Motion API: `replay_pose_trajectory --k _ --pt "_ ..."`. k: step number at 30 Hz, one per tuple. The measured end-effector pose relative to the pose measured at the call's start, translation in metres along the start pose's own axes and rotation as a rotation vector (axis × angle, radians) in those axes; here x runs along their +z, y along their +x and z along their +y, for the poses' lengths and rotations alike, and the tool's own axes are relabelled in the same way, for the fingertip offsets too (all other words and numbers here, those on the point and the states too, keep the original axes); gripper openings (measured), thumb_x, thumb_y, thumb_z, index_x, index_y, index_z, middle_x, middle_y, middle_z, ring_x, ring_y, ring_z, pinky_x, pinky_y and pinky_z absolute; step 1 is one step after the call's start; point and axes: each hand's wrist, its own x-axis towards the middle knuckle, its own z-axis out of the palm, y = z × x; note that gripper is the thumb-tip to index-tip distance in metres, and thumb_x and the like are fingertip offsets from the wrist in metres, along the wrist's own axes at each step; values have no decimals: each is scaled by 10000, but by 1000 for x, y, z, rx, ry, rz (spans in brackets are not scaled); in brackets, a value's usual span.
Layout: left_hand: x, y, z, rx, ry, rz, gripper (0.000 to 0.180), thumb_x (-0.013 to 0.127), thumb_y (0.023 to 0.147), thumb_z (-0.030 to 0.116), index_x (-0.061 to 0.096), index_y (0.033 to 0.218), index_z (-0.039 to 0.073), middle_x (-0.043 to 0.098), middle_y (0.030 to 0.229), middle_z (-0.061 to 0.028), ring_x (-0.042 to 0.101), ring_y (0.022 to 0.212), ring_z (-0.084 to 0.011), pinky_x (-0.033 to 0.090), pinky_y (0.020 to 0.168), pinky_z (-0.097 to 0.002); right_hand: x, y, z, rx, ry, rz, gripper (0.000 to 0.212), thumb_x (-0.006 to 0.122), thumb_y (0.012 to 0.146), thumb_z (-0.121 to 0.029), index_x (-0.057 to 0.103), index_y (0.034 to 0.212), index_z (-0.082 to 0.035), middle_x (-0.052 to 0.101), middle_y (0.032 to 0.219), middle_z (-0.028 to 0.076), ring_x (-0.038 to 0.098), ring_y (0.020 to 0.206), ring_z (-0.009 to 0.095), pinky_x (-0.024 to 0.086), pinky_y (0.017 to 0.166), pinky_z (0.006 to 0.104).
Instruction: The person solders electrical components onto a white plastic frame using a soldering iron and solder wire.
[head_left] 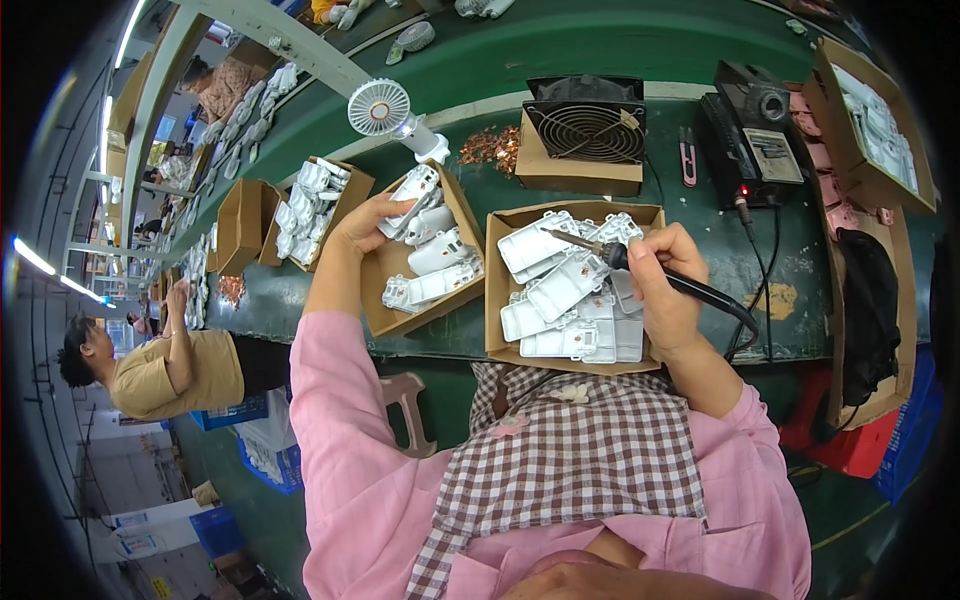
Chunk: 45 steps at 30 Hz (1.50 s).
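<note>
At far left, a co-worker in a tan shirt (165, 385) stood by the line. Nearer, on my dark green bench (800, 330), an open carton (238, 225) adjoined a second box (347, 212) filled with white parts; to their right stood a small white fan (380, 107). My left hand (368, 225) reached over the near-left box (374, 280), fingers clamped on a white casing (415, 185) at its upper end; further casings lay below it. Copper-coloured pieces (487, 148) were heaped beyond. At centre, the middle box (495, 290) held a pile of flat white casings (565, 285), with a black fan (590, 130) on cardboard behind. My right hand (672, 285) was at this box's right edge, thumb and fingers clamped around a soldering iron (612, 255), its tip pointing left above the pile; whether it touched a casing I could not tell. Farther right lay pink tweezers (688, 158), then a black soldering station (760, 150) with a lit red lamp. At far right, a long carton (885, 395) contained a black item (868, 310).
</note>
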Motion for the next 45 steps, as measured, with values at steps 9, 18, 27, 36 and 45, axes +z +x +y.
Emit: replay_pose_trajectory --k 9,18,27,36,45 --pt "-18 -45 22 110 253 140 430 691 821 138 532 1176 -45 632 1092 -79 619 943 -137 485 841 -258 -1 2 -2 19 7 29 125 623 881 -80 526 814 -39 561 733 -22 466 653 7 391 587 172" --pt "107 -81 63 421 163 90 429 647 822 108 503 1201 -34 641 1050 -115 652 893 -188 537 777 -315 -4 5 3 -57 -51 -4 144 638 872 -119 550 803 -28 591 739 1 523 695 38 442 614 210" --pt "389 2 118 291 297 -513 400 691 820 187 562 1106 -63 639 996 -97 627 843 -151 501 768 -284 -10 4 0 -51 -97 56 208 638 868 -156 531 763 -12 514 597 -15 446 563 28 360 485 224" --pt "540 64 145 350 1 -762 335 594 846 126 507 1156 34 608 977 -126 648 832 -299 565 711 -398 -10 -2 -2 -70 -102 13 208 632 864 -158 525 773 -4 523 633 16 461 572 51 366 494 246" --pt "379 -40 138 488 193 -610 422 480 955 221 401 1298 -10 560 1161 -215 621 927 -267 521 567 -279 -13 3 2 -23 -103 33 172 641 859 -136 545 774 -21 562 689 13 502 658 38 428 573 218"
